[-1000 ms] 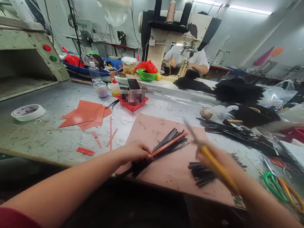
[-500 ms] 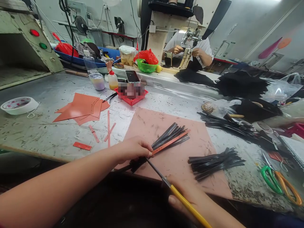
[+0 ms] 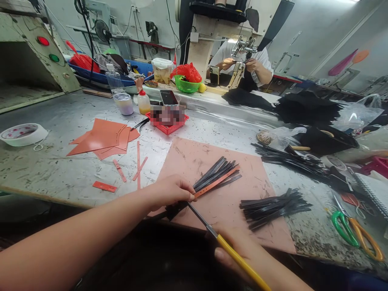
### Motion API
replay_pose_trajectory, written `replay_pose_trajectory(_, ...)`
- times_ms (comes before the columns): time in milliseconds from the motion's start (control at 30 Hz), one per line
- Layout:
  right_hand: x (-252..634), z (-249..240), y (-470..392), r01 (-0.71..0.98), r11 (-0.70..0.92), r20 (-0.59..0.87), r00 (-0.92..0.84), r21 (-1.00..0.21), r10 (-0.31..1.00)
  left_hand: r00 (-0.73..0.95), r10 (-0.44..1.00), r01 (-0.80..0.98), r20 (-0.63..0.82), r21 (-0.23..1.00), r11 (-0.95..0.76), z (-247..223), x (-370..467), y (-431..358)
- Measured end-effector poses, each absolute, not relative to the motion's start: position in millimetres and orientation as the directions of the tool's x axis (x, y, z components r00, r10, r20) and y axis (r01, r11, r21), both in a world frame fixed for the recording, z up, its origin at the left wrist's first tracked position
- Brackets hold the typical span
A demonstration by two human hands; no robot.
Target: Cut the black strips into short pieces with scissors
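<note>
My left hand [image 3: 174, 189] is closed, pinching the near end of an orange strip [image 3: 216, 182] with small holes along it. That strip lies over a bundle of thin black strips [image 3: 215, 173], whose near ends pass under my fingers. In my right hand [image 3: 233, 246] is a yellow-handled tool [image 3: 239, 258] with a slim metal shaft; its exact kind I cannot make out. Its tip meets the strips by my left fingertips. Beneath everything is a pinkish mat [image 3: 188, 155]. A second black strip bundle [image 3: 273, 208] rests on the mat's right side.
Orange cut pieces [image 3: 106, 135], loose orange strips [image 3: 138, 165] and a tape roll [image 3: 24, 133] lie left. Scissors [image 3: 356, 234] with green and orange handles lie right. A red basket [image 3: 169, 125] and a phone [image 3: 169, 98] sit behind. A person [image 3: 257, 66] works at a sewing machine opposite.
The far end of the orange strip has shifted slightly down and left. Both my hands and the yellow-handled tool stay nearly where they were.
</note>
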State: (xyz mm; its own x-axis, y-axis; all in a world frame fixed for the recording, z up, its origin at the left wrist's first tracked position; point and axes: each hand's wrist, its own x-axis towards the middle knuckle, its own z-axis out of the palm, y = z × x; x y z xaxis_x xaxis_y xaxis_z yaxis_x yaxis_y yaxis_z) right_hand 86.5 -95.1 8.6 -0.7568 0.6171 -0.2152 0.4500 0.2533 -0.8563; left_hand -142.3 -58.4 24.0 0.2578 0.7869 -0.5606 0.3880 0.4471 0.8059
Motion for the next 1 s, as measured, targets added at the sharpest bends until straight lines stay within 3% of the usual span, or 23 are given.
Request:
replay_pose_trajectory(133, 86, 4, -96, 0.438, 0.224, -0.222, -0.756, -0.871, 0.616, 0.254, 0.785, 0.386, -0.565, 0.804, 0.453, 26, -144, -63)
replay_pose_trajectory(333, 85, 0, -96, 0.455, 0.193, -0.250, -0.741, -0.869, 0.623, 0.362, 0.713, 0.216, -0.600, 0.798, 0.562, 24, -162, -89)
replay_pose_trajectory(633, 80, -14, -108, 0.440, 0.182, -0.265, -0.769, -0.879, 0.582, 0.162, 0.775, 0.258, -0.610, 0.785, 0.564, -6, -164, -133)
replay_pose_trajectory(800, 74, 11, -100, 0.478, 0.335, -0.188, -0.758, -0.812, 0.625, 0.126, 0.820, 0.305, -0.559, 0.808, 0.504, -18, -171, -155)
replay_pose_trajectory(900, 57, 20, -87, 0.561, 0.470, -0.132, -0.726, -0.682, 0.675, 0.100, 0.853, 0.333, -0.513, 0.825, 0.457, -23, -176, -170)
replay_pose_trajectory(1000, 33, 14, -74, 0.528, 0.674, -0.054, -0.806, -0.517, 0.590, 0.089, 0.854, 0.344, -0.512, 0.821, 0.456, -29, -179, -184)
